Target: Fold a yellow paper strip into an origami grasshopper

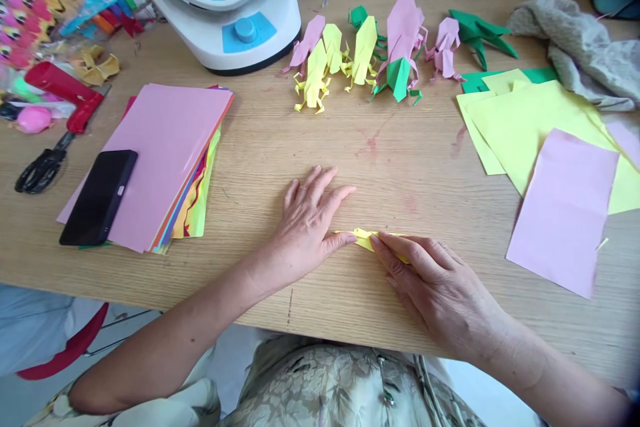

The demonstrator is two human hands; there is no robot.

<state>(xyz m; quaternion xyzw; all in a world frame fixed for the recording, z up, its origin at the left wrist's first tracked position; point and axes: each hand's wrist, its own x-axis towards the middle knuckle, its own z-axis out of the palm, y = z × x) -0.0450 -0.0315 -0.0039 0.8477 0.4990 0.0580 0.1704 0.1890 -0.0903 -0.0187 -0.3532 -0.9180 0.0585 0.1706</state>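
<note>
Folded yellow paper [364,237] lay near the middle of the table's [270,140] near edge; the left hand [307,220] had fingers spread, its thumb touching the paper's left part; the right hand [440,287] bunched its fingers over the right; whether they gripped, I cannot tell.

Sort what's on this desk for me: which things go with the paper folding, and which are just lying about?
With the folding, it seems: yellow folded paper, touched by the left hand and right hand; loose yellow sheets; pink sheet; coloured paper stack; folded paper figures.

Just lying about, probably: fan; black phone; grey cloth.
</note>
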